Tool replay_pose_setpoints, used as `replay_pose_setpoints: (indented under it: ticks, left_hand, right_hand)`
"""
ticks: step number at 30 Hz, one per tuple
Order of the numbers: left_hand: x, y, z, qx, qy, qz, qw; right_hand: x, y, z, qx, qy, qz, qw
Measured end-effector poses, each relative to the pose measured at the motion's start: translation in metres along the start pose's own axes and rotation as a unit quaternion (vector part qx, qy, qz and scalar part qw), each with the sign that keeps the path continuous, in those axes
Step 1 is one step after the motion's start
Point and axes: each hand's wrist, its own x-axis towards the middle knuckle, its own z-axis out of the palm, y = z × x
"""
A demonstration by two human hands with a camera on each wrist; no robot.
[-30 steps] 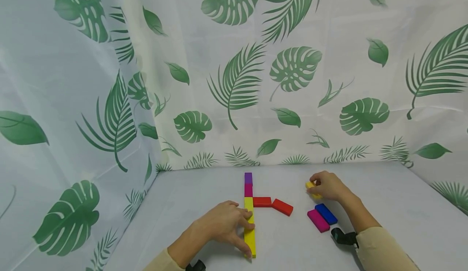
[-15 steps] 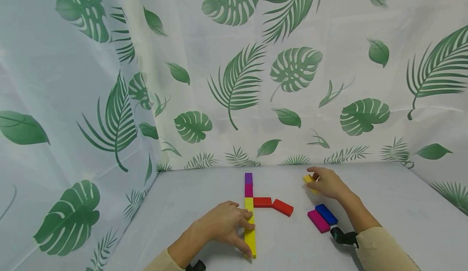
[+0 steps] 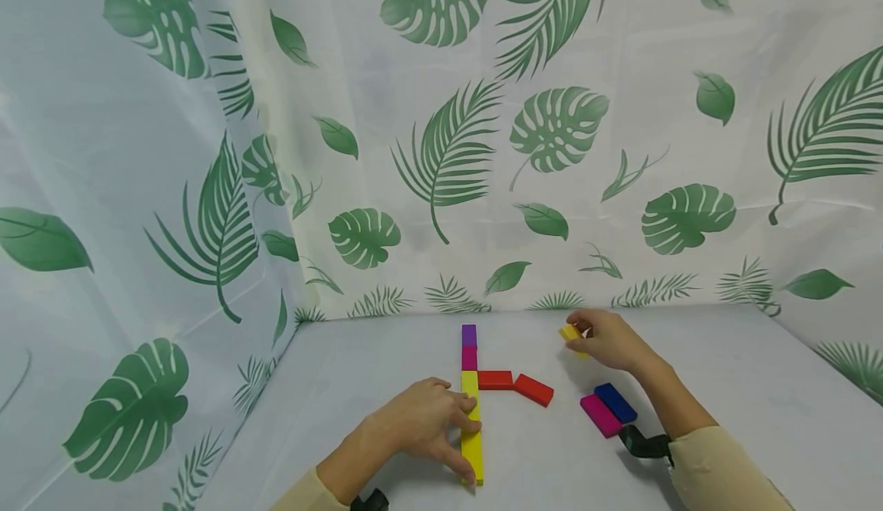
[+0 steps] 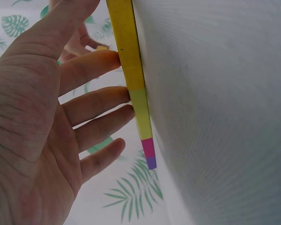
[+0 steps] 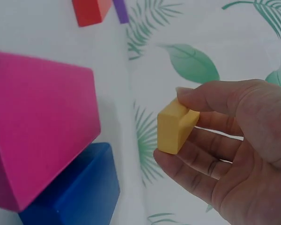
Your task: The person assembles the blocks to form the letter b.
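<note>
In the head view a line of blocks was seen running from the near edge of the grey table (image 3: pixel 724 358) toward its far edge: a long yellow block (image 3: pixel 472 427), then a magenta block (image 3: pixel 469 358) and a purple block (image 3: pixel 469 335) at the far end, with two red blocks (image 3: pixel 513 384) branching off to the right. The left hand (image 3: pixel 421 423) was laid flat beside the long yellow block, fingers straight and loosely spread, their tips pressed against its left side. Only the left wrist view showed that contact closely: the fingertips (image 4: pixel 110 58) were set along the yellow edge, with the magenta and purple ends beyond. A small yellow block (image 3: pixel 571 334) was held clear of the table toward the far edge by the right hand (image 3: pixel 607 341). In the right wrist view that block (image 5: pixel 175 125) was seen pinched between thumb and curled fingers, its end face turned to the camera. A second magenta block (image 3: pixel 599 416) and a blue block (image 3: pixel 615 403) lay side by side, touching, near the right forearm. No writing or label could be read on any block. The table was backed by a leaf-print cloth (image 3: pixel 441 151).
</note>
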Motion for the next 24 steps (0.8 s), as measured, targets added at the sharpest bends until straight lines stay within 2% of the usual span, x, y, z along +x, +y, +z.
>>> replay_pose_setpoints:
  ticks: [10,24]
  left_hand:
    - [0.0,0.0,-0.001,0.005,0.0,0.005,1.0]
    - [0.0,0.001,-0.002,-0.001,0.005,0.006,1.0]
  right_hand:
    - [-0.001,-0.015,-0.003,0.008,-0.022,-0.009,1.0]
    - [-0.002,-0.028,-0.001,0.032,-0.124,-0.006,0.992]
